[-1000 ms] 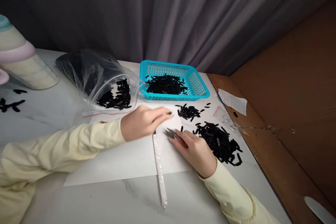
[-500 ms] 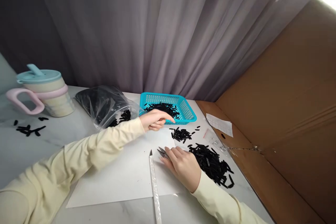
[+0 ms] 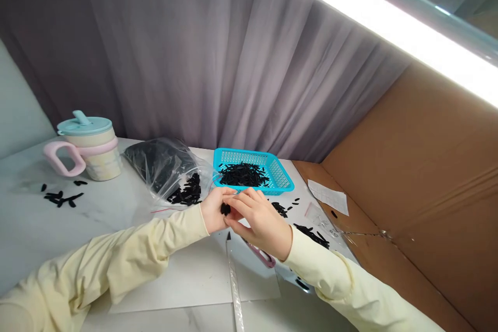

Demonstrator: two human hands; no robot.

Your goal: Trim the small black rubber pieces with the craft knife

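Note:
My left hand (image 3: 215,211) and my right hand (image 3: 257,220) meet just in front of the blue basket (image 3: 286,184). Between their fingertips shows a small cluster of black elongated pieces (image 3: 225,209). Both hands are closed around it, and the left fingers are partly hidden behind the right. Beneath my right hand, a pink scissor handle (image 3: 267,259) sticks out; the blades are hidden. A white pearly stick (image 3: 234,286) with a dark pointed tip lies below the hands on white paper (image 3: 187,275).
The basket contains many black pieces (image 3: 244,174). A clear plastic bag (image 3: 163,163) of them lies left of it, a lidded mug (image 3: 101,163) farther left. A loose pile (image 3: 313,236) is partly hidden by my right arm. Cardboard (image 3: 420,166) stands at the right.
My right hand has left the scissors and moved up and left to my left hand. My left hand has drawn back from the basket's front edge. The view has tilted upward.

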